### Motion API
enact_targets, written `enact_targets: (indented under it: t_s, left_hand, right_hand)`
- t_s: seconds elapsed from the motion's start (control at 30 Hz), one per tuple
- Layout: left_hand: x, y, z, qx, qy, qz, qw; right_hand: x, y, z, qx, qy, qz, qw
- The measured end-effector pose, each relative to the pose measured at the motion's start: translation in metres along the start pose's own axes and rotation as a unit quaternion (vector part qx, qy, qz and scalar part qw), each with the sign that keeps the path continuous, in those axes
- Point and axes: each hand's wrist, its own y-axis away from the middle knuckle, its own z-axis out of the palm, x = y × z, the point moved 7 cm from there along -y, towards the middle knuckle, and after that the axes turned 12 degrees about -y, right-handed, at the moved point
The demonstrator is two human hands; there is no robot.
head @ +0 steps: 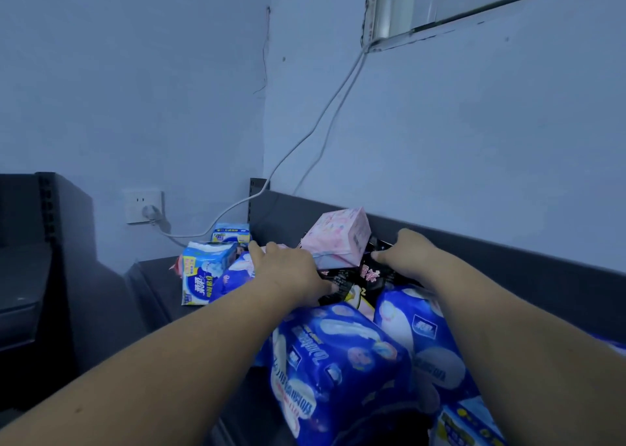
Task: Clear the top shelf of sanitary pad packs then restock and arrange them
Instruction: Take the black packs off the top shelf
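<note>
Packs lie jumbled on the top shelf (152,276), a dark board in the corner of the room with a low back panel (508,262). At the heart of the heap a black pack (362,276) lies flat, and a pink pack (338,235) sits tilted on its far end, against the panel.

Both arms reach in from the near side. The right hand (406,252) has its fingers curled down and pinches the black pack's far edge, just beside the pink pack. The left hand (288,269) lies palm down, its fingers stretched nearly straight. They rest across a dark blue pack (233,276) and touch the pink pack's lower edge, and its thumb is tucked in against the black pack. It grips nothing that I can see.

Nearer to me two big blue packs are piled against each other, one between the forearms (338,361) and one under the right forearm (423,330). A light blue pack (203,273) stands at the left end of the heap, with a small pack (232,234) behind it at the wall. Another pack (467,425) shows at the lower right, cut off by the edge of view.

On the wall behind, a socket (144,206) holds a plug, and a white cable (305,140) climbs from it to a window frame (406,12).
</note>
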Motion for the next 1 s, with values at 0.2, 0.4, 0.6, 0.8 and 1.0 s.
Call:
enact_targets:
  t_s: [0.2,0.4,0.6,0.8,1.0]
  left_hand:
    - [0.009,-0.015,-0.004,0.004,0.126,0.003,0.992]
    - [0.013,-0.03,-0.001,0.023,0.468,-0.061,0.881]
    - [0.037,-0.03,0.011,0.006,0.103,0.012,0.995]
    - [0.047,-0.033,0.015,0.095,0.005,0.029,0.995]
    - [0.045,-0.039,0.016,0.041,-0.017,0.059,0.997]
  right_hand:
    - [0.021,-0.021,0.01,-0.008,-0.128,0.024,0.991]
    - [0.023,-0.036,0.017,-0.032,-0.372,0.01,0.928]
    - [0.022,-0.034,0.018,0.004,-0.294,-0.007,0.956]
    - [0.029,-0.029,0.031,-0.018,-0.141,0.043,0.989]
    - [0.017,-0.032,0.031,0.015,0.029,-0.007,0.999]
